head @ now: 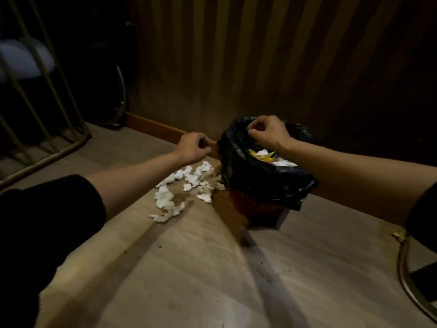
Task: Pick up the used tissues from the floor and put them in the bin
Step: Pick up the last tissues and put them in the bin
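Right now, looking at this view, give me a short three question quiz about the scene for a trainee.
1. True or false: the tissues lie on the floor to the left of the bin.
2. Which of the hands is over the bin's black bag: A left, B right?
3. Fill in: the bin already holds white paper and something ____ in colour.

Key: 1 true. 2 B, the right hand; the left hand is above the tissues. 3 yellow.

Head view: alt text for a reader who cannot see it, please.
Crumpled tissues lie on the floor left of a bin lined with a black bag. The right hand pinches the bag's rim; the left hand hovers, curled, above the tissues.
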A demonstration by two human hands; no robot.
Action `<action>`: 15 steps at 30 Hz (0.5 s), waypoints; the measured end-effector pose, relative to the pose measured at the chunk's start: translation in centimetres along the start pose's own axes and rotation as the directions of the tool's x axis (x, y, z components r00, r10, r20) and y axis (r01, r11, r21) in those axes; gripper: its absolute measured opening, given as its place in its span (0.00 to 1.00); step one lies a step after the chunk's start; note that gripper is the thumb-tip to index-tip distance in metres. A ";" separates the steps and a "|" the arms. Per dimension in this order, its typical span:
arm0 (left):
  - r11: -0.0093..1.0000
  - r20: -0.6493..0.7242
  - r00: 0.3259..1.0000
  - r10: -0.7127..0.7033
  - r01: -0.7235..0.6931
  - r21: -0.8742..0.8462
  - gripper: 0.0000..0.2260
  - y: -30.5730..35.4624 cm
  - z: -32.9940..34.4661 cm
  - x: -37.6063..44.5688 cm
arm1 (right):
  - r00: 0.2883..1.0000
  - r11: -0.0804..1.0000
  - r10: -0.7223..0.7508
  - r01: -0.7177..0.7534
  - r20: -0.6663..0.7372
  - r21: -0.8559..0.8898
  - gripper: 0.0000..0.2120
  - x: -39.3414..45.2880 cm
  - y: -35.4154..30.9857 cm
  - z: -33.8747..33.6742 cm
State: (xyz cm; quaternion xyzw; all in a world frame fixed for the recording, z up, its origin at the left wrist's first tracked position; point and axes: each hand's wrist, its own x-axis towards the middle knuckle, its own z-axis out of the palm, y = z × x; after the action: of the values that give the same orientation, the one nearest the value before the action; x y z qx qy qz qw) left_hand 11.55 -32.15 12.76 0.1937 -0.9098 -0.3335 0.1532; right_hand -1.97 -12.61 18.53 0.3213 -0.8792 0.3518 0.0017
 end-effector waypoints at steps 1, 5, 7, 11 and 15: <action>0.999 0.001 0.999 -0.040 0.040 0.019 0.10 -1.7 -0.4 -0.4 | 0.998 0.998 -0.059 0.059 0.024 -0.032 0.04 0.0 -0.8 1.3; 0.964 -0.007 0.974 -0.228 0.227 0.138 0.07 -8.9 -1.7 -3.0 | 0.909 0.906 -0.318 0.375 0.270 -0.195 0.09 -0.3 -3.3 6.4; 0.934 0.003 0.954 -0.301 0.294 0.202 0.07 -12.4 -1.9 -4.7 | 0.843 0.843 -0.335 0.468 0.420 -0.266 0.13 -0.2 -3.4 9.6; 0.853 0.094 0.879 -0.467 0.420 0.310 0.15 -17.7 -1.2 -8.0 | 0.780 0.814 -0.110 0.426 0.616 -0.394 0.24 0.5 -0.7 16.6; 0.848 0.207 0.877 -0.434 0.320 0.423 0.26 -21.0 1.5 -8.7 | 0.723 0.771 0.183 0.315 0.666 -0.553 0.30 0.7 3.1 22.4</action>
State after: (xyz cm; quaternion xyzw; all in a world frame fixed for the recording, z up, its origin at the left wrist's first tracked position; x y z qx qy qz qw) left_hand 23.80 -42.16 -3.59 0.3441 -0.9123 -0.2016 -0.0932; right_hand 0.77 -25.18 -0.07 0.4412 -0.8673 -0.1103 -0.2025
